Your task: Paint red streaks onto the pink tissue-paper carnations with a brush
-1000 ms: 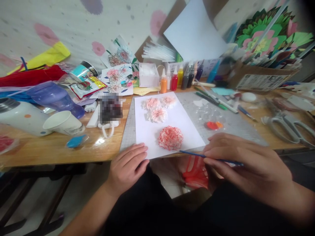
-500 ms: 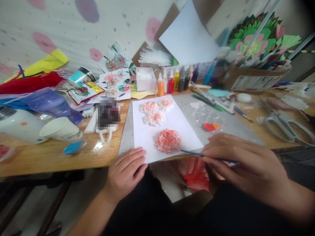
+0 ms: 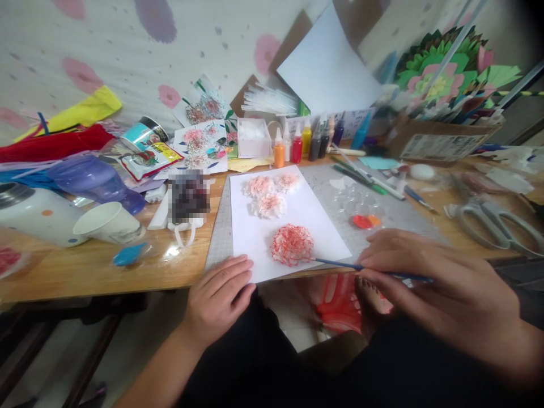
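My right hand [image 3: 429,283] pinches a thin blue paintbrush [image 3: 340,264]. The brush tip is at the lower right edge of a ruffled white flower with red-painted edges [image 3: 292,245]. This flower lies on the lower part of a white paper sheet [image 3: 250,238]; three paler pink-and-white flowers [image 3: 271,205] sit in its upper part. My left hand [image 3: 223,300] rests with fingers laid flat on the sheet's lower left corner. A clear palette [image 3: 346,198] right of the sheet holds a red paint blob [image 3: 362,221] and an orange one.
A grey cutting mat [image 3: 395,218] lies under the sheet. Paint bottles [image 3: 296,144] stand behind it. Large scissors [image 3: 488,221] and a spare brush [image 3: 419,198] lie right. A paper cup [image 3: 108,221] and a tumbler [image 3: 38,218] are left. The table's front edge runs beside my hands.
My right hand and the paintbrush have shifted slightly to the right, the tip staying by the red-edged flower. The left hand keeps its place on the sheet.
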Tool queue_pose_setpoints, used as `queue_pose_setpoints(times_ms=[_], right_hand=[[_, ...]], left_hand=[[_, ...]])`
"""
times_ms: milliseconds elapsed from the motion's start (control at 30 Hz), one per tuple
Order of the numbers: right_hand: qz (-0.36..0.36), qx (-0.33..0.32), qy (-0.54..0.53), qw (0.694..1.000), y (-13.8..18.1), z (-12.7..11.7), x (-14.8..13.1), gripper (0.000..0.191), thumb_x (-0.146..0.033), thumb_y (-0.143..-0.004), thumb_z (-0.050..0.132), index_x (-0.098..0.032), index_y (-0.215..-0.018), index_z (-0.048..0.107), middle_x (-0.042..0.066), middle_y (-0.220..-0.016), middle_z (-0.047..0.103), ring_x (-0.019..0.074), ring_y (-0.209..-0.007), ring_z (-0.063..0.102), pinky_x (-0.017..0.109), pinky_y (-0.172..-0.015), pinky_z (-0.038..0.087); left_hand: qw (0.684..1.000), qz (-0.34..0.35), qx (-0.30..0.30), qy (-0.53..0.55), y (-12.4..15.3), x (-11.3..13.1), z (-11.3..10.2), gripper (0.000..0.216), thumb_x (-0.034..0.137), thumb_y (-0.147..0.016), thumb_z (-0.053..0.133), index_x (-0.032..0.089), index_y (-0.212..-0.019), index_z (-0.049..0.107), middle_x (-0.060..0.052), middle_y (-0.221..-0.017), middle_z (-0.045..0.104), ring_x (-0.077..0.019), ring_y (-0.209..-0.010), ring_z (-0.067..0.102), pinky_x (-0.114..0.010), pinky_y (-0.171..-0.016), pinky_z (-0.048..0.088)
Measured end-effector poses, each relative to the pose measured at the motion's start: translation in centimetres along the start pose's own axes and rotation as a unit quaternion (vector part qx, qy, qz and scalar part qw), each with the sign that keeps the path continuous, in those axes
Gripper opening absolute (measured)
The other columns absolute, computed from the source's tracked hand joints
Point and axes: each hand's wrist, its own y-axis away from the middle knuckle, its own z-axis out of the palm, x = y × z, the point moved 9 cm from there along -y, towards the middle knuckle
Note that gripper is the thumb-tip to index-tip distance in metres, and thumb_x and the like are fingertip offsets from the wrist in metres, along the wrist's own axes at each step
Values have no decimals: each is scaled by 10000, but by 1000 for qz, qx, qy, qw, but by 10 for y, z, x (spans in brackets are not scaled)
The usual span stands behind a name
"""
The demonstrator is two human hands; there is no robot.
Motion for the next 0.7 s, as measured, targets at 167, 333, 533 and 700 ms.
queue_pose_setpoints(times_ms=[167,333,533,700], right_hand=[[-12,-2,-23,1000,-3,8,-2,133,-112,-879,667,-194,-971,619,14,-779,718,146,-735,690,302,-712,606],[-6,-4,-14,1000,-2,2,-2,136,-97,-883,646,-191,-976,619,19,-768,715,151,-743,692,306,-716,601],[-3,-1,4,1000,-2,0,3,92,-128,-903,642,-185,-968,611,23,-779,719,141,-763,700,277,-709,592],[-9,-5,12,1000,-1,1,4,65,-156,-906,645,-188,-945,605,11,-756,696,136,-734,692,287,-726,596]], left_hand=[[1000,-1,3,0,-1,0,-1,217,25,-814,766,91,-1011,700,-118,-1066,776,-215,-1089,721,-360,-1026,592],[1000,-1,-1,-2,-1,1,-1,208,26,-819,760,91,-1007,699,-116,-1067,775,-215,-1090,720,-363,-1029,590],[1000,2,2,-1,-1,1,-1,210,25,-812,767,88,-1002,701,-119,-1066,775,-213,-1096,717,-354,-1039,581],[1000,1,0,0,-2,0,1,216,14,-808,765,82,-1003,702,-125,-1066,773,-213,-1094,716,-348,-1038,578]])
